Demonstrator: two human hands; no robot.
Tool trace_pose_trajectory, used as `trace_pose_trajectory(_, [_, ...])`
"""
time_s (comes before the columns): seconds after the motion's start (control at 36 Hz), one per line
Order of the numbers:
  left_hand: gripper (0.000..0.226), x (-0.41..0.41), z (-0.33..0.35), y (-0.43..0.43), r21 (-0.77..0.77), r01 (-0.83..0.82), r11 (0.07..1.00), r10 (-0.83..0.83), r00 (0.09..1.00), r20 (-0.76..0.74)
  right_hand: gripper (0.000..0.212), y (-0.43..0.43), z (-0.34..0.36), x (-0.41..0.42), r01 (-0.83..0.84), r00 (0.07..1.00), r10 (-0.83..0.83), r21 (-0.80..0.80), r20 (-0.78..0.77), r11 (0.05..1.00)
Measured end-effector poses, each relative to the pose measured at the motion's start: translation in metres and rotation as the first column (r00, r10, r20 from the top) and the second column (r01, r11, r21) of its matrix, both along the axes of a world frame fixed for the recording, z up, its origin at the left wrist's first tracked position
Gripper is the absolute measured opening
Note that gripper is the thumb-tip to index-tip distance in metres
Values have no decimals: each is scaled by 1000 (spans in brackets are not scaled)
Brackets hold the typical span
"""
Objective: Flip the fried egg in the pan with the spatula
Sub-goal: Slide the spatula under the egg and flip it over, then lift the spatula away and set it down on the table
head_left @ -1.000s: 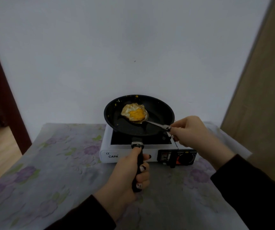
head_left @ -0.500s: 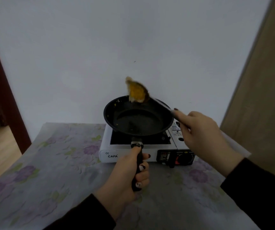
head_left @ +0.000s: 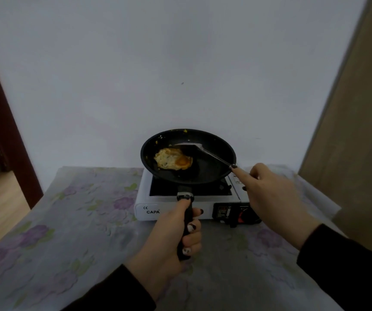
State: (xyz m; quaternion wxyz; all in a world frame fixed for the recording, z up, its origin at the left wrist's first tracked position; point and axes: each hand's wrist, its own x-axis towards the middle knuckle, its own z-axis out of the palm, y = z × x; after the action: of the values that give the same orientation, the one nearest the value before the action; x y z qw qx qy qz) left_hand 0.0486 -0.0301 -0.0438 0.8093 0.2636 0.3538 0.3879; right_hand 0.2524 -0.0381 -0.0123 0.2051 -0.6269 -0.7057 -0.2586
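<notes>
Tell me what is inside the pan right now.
Inside the pan lies the fried egg, left of centre, with yellow crumbs on the far rim. The spatula blade hangs over the far side, empty. What is beneath the egg is covered.

Table (head_left: pixel 73 225) under a pale cloth (head_left: pixel 46 254) printed with purple flowers and green leaves; cloth creased, hanging off the right edge. White portable stove (head_left: pixel 171 209) sits on it at the far side, against the wall, marked "CAPA" on the front left, black control panel with a knob front right. Near and left cloth bare
</notes>
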Motion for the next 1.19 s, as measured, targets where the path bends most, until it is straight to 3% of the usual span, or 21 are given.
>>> trace_pose_trajectory(0.11, [32, 0, -1, -1, 3, -6, 1000, 6, 1000, 0, 55, -2, -1, 5, 0, 999, 0, -9, -50, 1000])
trace_pose_trajectory(0.28, [33, -1, 0, 1, 1, 10, 1000, -10, 1000, 2, 44, -7, -3, 13, -47, 979, 66, 101, -192, 994])
trace_pose_trajectory(0.47, [34, -2, 3, 3, -3, 25, 1000, -25, 1000, 9, 35, -11, -3, 22, -60, 910, 134, 195, -393, 979])
trace_pose_trajectory(0.64, [34, -2, 4, 4, -14, 28, 1000, -28, 999, 16, 28, -11, 1, 31, -48, 712, 202, 240, -672, 969])
trace_pose_trajectory(0.83, [34, -2, 4, 5, -7, 31, 1000, -30, 999, 20, 22, -14, 0, 47, -42, 371, 319, 328, -872, 944])
trace_pose_trajectory(1.03, [33, -1, 4, 6, 12, 36, 999, -36, 999, 14, 27, -23, -8, 63, 13, 244, 309, 322, -919, 947])
trace_pose_trajectory(1.19, [34, -2, 4, 6, 15, 48, 999, -48, 998, 28, 25, -31, -27, 78, 75, 194, 245, 264, -950, 962])
